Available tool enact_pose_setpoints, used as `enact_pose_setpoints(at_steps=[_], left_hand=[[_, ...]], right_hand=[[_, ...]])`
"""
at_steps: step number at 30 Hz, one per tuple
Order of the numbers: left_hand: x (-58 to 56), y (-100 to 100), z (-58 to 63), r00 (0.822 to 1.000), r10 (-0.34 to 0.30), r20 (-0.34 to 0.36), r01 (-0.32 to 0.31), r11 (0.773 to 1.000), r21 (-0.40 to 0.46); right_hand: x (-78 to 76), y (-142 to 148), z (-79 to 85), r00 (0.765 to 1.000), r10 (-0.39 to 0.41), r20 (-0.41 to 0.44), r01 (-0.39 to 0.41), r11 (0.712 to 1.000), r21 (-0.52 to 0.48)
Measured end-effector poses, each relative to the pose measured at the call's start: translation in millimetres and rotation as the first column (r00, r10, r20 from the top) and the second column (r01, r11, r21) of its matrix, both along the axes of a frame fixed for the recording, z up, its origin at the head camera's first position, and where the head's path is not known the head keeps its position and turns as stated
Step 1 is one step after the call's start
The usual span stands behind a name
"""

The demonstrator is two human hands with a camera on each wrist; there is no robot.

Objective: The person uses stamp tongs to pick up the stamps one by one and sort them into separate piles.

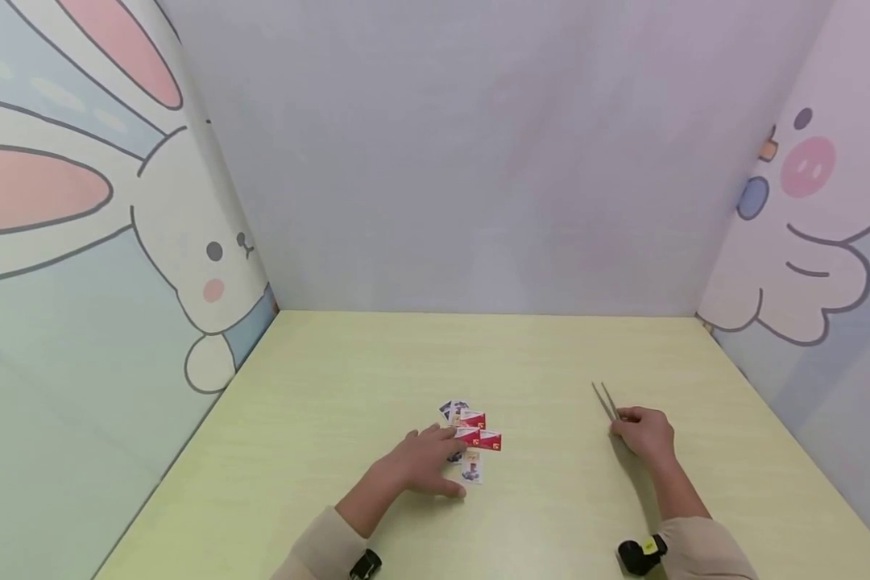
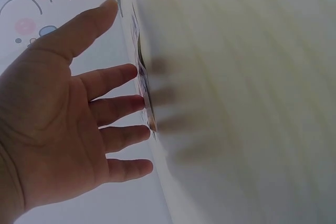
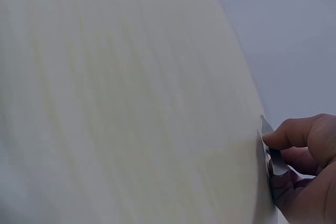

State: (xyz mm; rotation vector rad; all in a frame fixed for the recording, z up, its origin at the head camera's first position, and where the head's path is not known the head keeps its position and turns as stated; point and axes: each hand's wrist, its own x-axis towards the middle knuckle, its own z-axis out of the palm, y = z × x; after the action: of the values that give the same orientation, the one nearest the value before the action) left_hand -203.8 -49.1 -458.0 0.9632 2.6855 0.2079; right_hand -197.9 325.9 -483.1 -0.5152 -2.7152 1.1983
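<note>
By your left grip (image 1: 424, 461), spread and empty, lay printed cards (image 1: 471, 437); your right grip (image 1: 647, 435), closed, pinched metal tweezers (image 3: 279, 163).

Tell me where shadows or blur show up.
Head view: a shadow falls on the table beside the right hand; left wrist view: the left hand casts blurry shadows; right wrist view: the table's grain looks soft, with a dark shadow beside the tweezers.
</note>
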Motion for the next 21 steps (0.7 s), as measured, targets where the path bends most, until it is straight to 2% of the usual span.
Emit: enact_pose_setpoints(at_steps=[12, 21], left_hand=[[1.6, -1.0, 7.0, 0.999, -0.006, 0.044, 0.007, 1.0, -0.012], [-1.5, -2.3, 5.2, 0.998, -0.004, 0.055, 0.005, 1.0, -0.006]], right_hand=[[0.3, -1.7, 1.1, 0.999, -0.045, 0.012, 0.046, 0.998, -0.036], [-1.5, -7.2, 6.0, 0.996, -0.071, -0.047, 0.068, 0.995, -0.066]])
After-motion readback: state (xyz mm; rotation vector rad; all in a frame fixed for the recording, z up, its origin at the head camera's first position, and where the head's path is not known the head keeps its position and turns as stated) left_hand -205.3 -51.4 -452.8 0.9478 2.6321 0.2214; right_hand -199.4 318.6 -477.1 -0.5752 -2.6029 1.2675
